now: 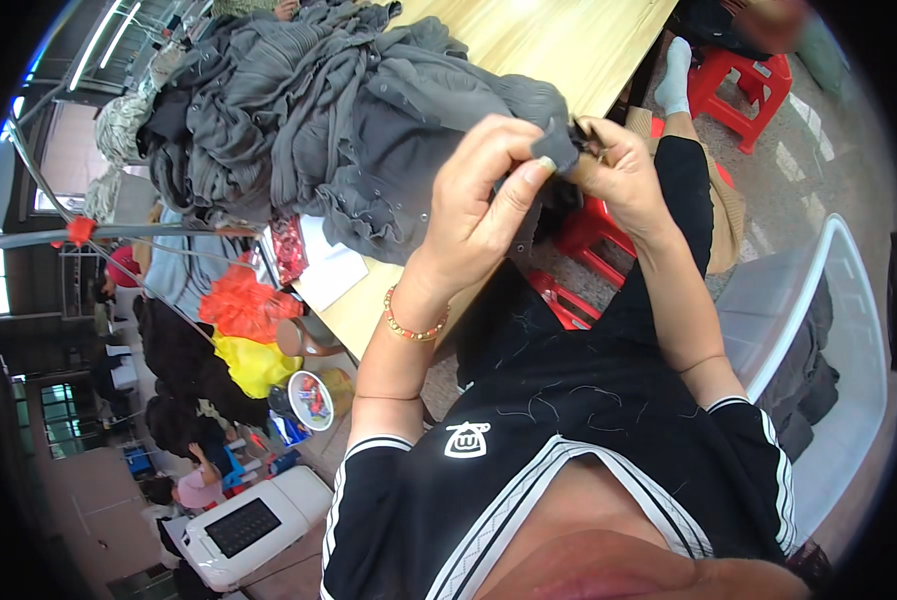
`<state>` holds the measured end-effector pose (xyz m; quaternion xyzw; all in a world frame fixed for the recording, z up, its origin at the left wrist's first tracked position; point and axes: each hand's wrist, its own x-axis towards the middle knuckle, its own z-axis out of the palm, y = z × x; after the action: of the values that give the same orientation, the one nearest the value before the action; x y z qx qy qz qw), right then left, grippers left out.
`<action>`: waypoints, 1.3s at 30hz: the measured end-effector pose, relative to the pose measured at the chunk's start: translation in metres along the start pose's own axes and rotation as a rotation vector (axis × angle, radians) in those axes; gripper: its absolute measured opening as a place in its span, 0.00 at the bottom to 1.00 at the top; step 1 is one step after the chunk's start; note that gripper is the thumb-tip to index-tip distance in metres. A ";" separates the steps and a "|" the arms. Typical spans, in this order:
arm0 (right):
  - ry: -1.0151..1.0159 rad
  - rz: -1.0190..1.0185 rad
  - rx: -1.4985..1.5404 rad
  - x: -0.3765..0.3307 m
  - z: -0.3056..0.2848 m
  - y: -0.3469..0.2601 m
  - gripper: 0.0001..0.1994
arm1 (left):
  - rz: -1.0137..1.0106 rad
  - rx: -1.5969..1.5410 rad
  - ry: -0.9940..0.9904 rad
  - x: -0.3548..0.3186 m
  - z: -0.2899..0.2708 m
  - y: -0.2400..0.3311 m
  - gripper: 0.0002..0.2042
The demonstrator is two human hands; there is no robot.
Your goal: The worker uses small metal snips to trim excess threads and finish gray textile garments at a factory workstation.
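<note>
A small piece of grey cloth [557, 148] is held up in front of the chest, above the near edge of the table [559, 45], pinched between both hands. Left hand [484, 200]: thumb and fingers closed on the cloth from the left side; a beaded bracelet [414, 325] sits on that wrist. Right hand [624, 170]: fingers closed on the cloth's right edge, where a small dark object shows at the fingertips, too small to identify. Just behind the hands, a large heap of grey garments [339, 110] covers much of the wooden table. White papers [329, 270] lie at the table edge beside the heap. Red plastic stools [749, 80] stand on the floor to the right. A white plastic crate [829, 330] stands near the right arm.
</note>
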<state>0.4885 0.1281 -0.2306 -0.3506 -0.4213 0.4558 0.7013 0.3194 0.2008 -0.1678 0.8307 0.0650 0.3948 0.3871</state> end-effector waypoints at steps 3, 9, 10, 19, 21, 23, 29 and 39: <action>-0.008 -0.054 0.181 -0.002 -0.022 -0.027 0.09 | 0.104 0.239 0.055 0.021 0.001 -0.013 0.16; 0.012 -0.336 0.422 -0.013 -0.031 -0.078 0.05 | -0.063 0.905 0.141 0.024 -0.045 -0.126 0.16; 0.096 -0.365 0.384 -0.018 -0.034 -0.091 0.05 | -0.143 0.971 0.089 0.024 -0.055 -0.130 0.12; 0.365 -0.328 0.258 -0.034 -0.075 -0.085 0.07 | -0.071 -0.059 0.264 0.102 -0.010 0.008 0.08; 0.303 -0.313 0.242 -0.030 -0.068 -0.082 0.08 | -0.017 -0.402 0.235 0.112 -0.008 0.023 0.10; 0.283 -0.307 0.233 -0.027 -0.054 -0.089 0.14 | 0.077 -0.515 0.172 0.119 0.008 0.048 0.10; 0.074 -0.269 0.389 0.006 -0.014 -0.083 0.22 | 0.175 0.156 0.148 0.114 0.040 0.051 0.11; -0.018 -0.172 0.254 0.021 -0.022 -0.017 0.22 | 0.266 0.319 0.196 0.052 0.018 0.024 0.11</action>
<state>0.5191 0.1399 -0.2182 -0.2173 -0.3951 0.4467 0.7728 0.3627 0.1950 -0.1262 0.8404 0.0538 0.5058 0.1872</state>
